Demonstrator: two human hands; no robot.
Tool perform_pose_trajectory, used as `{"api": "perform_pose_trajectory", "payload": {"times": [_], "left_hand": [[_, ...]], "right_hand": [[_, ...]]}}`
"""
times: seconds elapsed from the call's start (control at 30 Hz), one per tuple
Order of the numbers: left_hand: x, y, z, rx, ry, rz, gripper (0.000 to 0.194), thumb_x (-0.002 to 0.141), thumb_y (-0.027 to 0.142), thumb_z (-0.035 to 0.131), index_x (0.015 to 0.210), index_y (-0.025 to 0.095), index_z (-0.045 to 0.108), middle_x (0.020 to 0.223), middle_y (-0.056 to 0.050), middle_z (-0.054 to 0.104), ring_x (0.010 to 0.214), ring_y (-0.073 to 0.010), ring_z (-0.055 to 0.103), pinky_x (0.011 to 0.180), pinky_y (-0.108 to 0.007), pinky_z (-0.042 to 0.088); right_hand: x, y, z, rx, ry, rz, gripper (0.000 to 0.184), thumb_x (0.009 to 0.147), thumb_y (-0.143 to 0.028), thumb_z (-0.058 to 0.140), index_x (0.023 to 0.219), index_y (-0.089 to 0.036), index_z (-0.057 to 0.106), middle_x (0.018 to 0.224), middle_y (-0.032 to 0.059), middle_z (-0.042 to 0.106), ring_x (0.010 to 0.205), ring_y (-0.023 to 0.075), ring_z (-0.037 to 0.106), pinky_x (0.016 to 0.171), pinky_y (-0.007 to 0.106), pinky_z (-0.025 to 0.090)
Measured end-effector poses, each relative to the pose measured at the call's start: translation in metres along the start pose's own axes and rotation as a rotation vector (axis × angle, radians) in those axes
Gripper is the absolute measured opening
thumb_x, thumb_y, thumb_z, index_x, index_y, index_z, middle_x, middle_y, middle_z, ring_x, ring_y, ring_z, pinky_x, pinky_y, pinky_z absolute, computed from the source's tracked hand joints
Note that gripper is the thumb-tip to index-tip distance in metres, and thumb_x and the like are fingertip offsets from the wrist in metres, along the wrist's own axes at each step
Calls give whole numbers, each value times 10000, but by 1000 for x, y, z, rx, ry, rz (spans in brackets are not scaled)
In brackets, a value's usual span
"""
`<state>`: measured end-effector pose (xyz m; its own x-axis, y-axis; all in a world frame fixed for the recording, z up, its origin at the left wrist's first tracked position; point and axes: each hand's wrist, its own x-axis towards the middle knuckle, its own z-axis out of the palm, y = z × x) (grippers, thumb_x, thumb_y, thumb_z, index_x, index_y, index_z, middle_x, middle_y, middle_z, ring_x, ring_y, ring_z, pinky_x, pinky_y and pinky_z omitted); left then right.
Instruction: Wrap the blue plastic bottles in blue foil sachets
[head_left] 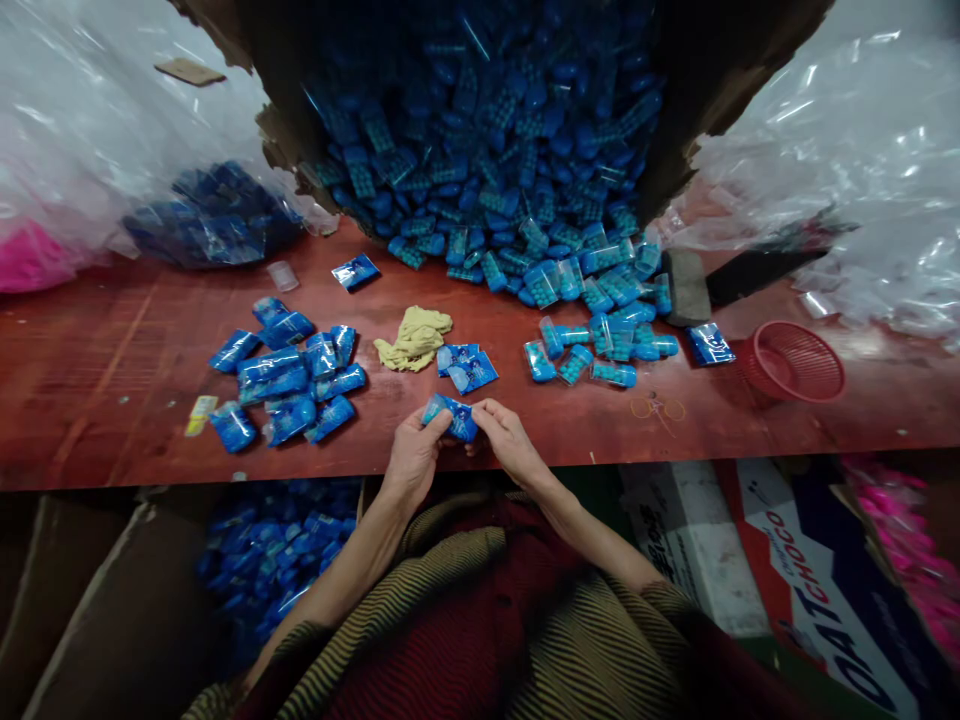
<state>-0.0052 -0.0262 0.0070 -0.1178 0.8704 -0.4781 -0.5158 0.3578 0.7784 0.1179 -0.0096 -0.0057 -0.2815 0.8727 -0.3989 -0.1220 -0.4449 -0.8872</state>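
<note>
On bench, front edge, middle: packet between left hand and right hand. Just behind, overlapping: two sachets; cloth to their left. Further left, toward front edge: packet cluster, slip beside its front-left. Behind cluster: cup, then lone sachet to its right. Back edge, left: bag of packets. Back edge, middle: box, bottle pile spilling onto bench. Right of middle, before pile: loose bottles. Right of pile: block, spare sachet before it, basket further right. Below front edge: packet heap left, carton right.
</note>
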Motion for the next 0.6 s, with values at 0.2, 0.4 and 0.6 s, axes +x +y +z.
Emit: {"api": "perform_pose_trajectory", "payload": {"times": [0.2,0.4,0.6], "left_hand": [[11,26,-38,217,270,214,398,584,390,757,850,127,621,731,-3,633,622,-116,580,654,-265,498],[16,77,-89,789,845,902,673,744,312,642,1343,125,397,1353,-155,479,1248,-255,448,1046,-395,341],[66,54,-56,1006,516,881,565,786,323,566,1295,108,448,1319,-177,508,1247,-264,455,1069,-394,320]], "right_hand": [[7,6,3,-171,-118,-79,287,835,-458,476,892,-186,547,717,-5,621,520,88,545,477,208,441],[34,-16,4,-614,5,-449,276,894,-335,445,1031,-161,609,924,70,662,850,169,616,806,314,476],[115,-44,34,-1284,63,-517,677,836,-377,583,1422,-152,331,1443,200,361,1322,370,318,1030,550,299]]}}
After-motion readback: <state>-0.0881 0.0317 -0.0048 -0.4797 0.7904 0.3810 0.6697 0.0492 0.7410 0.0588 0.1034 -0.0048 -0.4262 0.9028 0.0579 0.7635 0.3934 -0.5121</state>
